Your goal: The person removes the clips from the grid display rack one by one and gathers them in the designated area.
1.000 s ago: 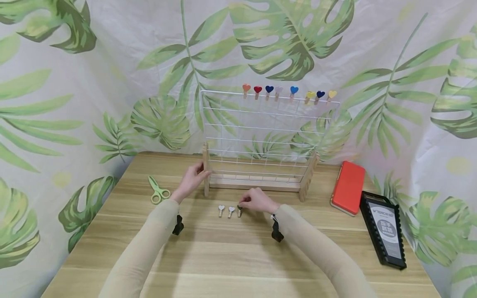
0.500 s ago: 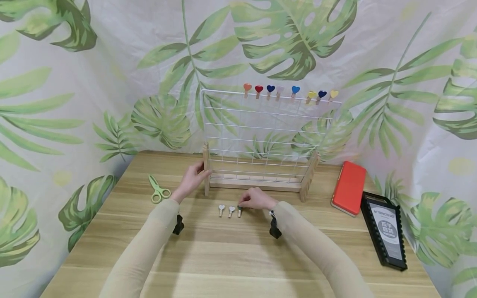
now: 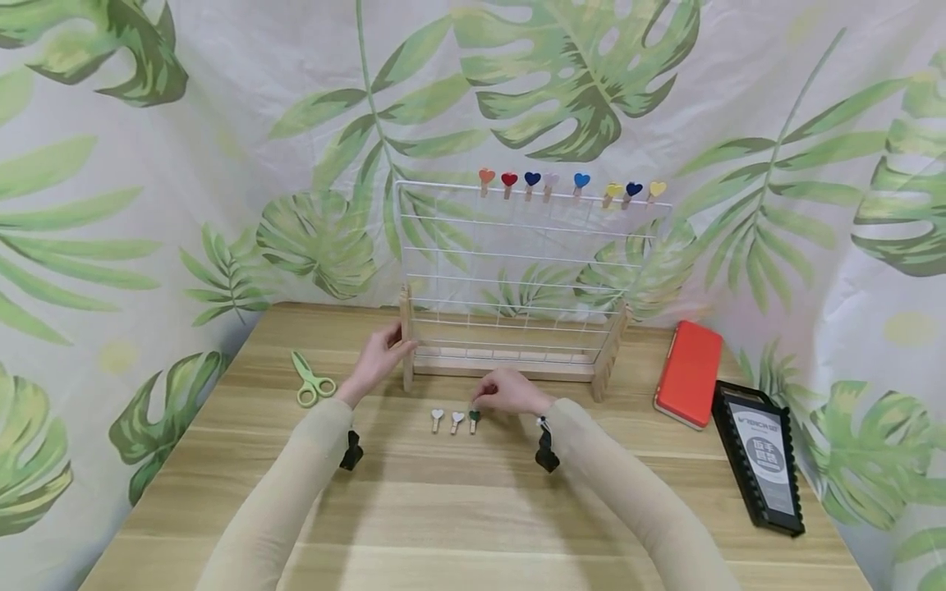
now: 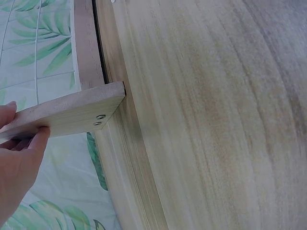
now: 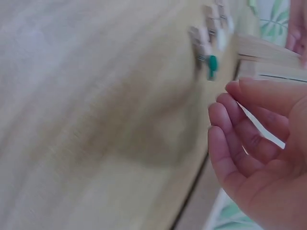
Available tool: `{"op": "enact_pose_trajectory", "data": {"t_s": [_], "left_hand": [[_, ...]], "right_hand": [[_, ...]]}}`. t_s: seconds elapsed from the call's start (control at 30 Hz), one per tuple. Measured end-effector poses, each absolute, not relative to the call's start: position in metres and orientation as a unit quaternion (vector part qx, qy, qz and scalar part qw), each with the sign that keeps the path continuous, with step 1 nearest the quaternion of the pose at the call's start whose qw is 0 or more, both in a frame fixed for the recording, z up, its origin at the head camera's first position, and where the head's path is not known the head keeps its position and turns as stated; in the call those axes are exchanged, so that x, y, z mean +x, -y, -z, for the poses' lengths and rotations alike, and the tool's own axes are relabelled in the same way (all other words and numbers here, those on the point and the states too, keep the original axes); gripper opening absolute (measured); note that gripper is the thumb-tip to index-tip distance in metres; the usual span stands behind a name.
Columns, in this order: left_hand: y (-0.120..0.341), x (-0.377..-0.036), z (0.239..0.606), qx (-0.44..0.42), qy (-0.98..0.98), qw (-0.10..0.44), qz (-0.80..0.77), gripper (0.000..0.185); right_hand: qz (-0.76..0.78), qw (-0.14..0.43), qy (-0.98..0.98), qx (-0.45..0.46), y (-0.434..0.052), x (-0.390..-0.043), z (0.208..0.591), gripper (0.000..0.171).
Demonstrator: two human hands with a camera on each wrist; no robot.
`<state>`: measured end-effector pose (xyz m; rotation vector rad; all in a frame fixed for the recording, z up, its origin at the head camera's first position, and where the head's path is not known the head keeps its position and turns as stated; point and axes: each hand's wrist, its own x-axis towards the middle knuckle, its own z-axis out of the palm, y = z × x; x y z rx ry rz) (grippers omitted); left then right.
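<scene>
A white wire grid rack (image 3: pixel 517 309) stands upright on wooden legs at the back of the table. My left hand (image 3: pixel 380 355) grips its left wooden leg (image 4: pixel 72 111), thumb on one side and fingertips on the other. Three heart clothespins lie in a row before the rack: a white clothespin (image 3: pixel 437 420), another white clothespin (image 3: pixel 456 422) and a green clothespin (image 3: pixel 474 422). Just beyond the green one is my right hand (image 3: pixel 510 391). Its fingers are loosely bent, with nothing between them, and a small gap separates them from the green clothespin (image 5: pixel 212 67) in the right wrist view.
Several coloured heart clothespins (image 3: pixel 580 182) are clipped along the rack's top wire. Green scissors (image 3: pixel 312 383) lie to the left. On the right are a red case (image 3: pixel 689 373) and a black tool holder (image 3: pixel 761 455). A leaf-patterned cloth (image 3: pixel 222 148) hangs behind the table.
My right hand has let go of the green clothespin and drawn slightly away, so its heart now shows. The left hand keeps its grip on the rack's leg.
</scene>
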<state>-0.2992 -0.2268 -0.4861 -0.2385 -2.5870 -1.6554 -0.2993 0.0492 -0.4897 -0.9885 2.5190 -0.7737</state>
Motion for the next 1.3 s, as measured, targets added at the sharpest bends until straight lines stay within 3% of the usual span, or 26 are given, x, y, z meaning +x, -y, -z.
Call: {"op": "enact_pose_trajectory", "data": {"t_s": [0.17, 0.27, 0.4, 0.7, 1.03, 1.3], "left_hand": [[0.227, -0.297, 0.486, -0.082, 0.834, 0.042, 0.544, 0.053], [0.228, -0.296, 0.487, -0.079, 0.829, 0.046, 0.551, 0.053], [0.228, -0.296, 0.488, -0.074, 0.826, 0.054, 0.556, 0.053], [0.223, -0.286, 0.477, -0.068, 0.823, 0.056, 0.561, 0.053], [0.214, -0.273, 0.455, -0.070, 0.824, 0.042, 0.561, 0.053], [0.222, -0.292, 0.487, -0.070, 0.821, 0.043, 0.564, 0.055]], "right_hand": [[0.297, 0.147, -0.881, -0.337, -0.056, -0.301, 0.463, 0.019], [0.301, 0.095, -0.878, -0.360, -0.059, -0.302, 0.439, 0.018], [0.294, 0.017, -0.871, -0.393, -0.065, -0.302, 0.398, 0.016], [0.322, -0.049, -0.859, -0.395, -0.076, -0.299, 0.293, 0.017], [0.341, -0.230, -0.806, -0.425, -0.077, -0.309, 0.201, 0.015], [0.300, -0.220, -0.837, -0.401, -0.068, -0.330, 0.175, 0.021]]}}
